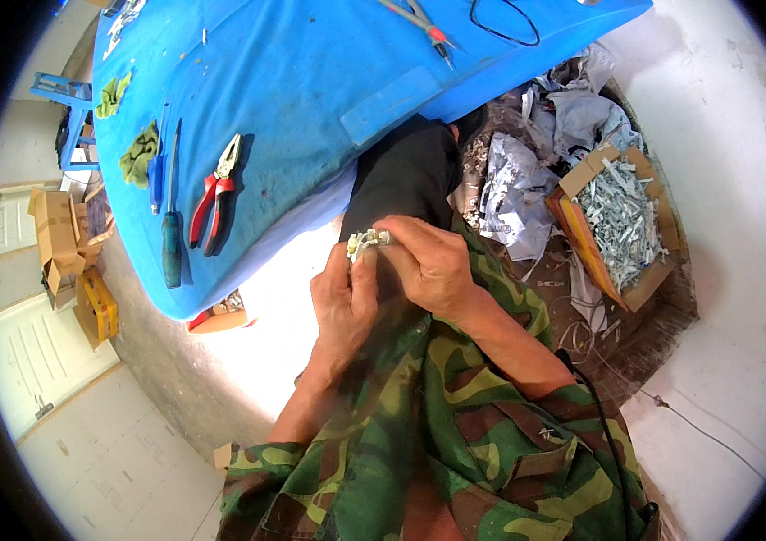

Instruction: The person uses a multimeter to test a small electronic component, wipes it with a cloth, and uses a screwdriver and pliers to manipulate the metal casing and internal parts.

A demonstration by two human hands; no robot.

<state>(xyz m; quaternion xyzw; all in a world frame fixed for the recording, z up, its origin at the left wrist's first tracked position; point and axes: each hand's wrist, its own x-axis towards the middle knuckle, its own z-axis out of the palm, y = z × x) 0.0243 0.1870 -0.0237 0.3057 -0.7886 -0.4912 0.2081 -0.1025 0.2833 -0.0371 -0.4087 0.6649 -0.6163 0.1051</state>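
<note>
Close together above my lap, my left hand [344, 293] and my right hand [433, 269] both grip a small whitish part [367, 242] with an uneven, knobby outline. My left thumb presses on it from below, and the right fingers close on its right end. Its exact kind is too small to make out. Beyond my hands, on the blue-covered table [311, 81], lie red-handled pliers [215, 197] and a screwdriver [171, 234] with a teal handle. Neither hand touches these tools.
Green gloves or rags [139, 155] lie by a blue-handled tool [157, 176]. Red-tipped probes [438, 36] and a black cable [527, 18] rest at the far edge. On the right, a carton [617, 225] of pale metal-like strips stands beside plastic bags [518, 194]. Cardboard boxes [57, 230] stand left.
</note>
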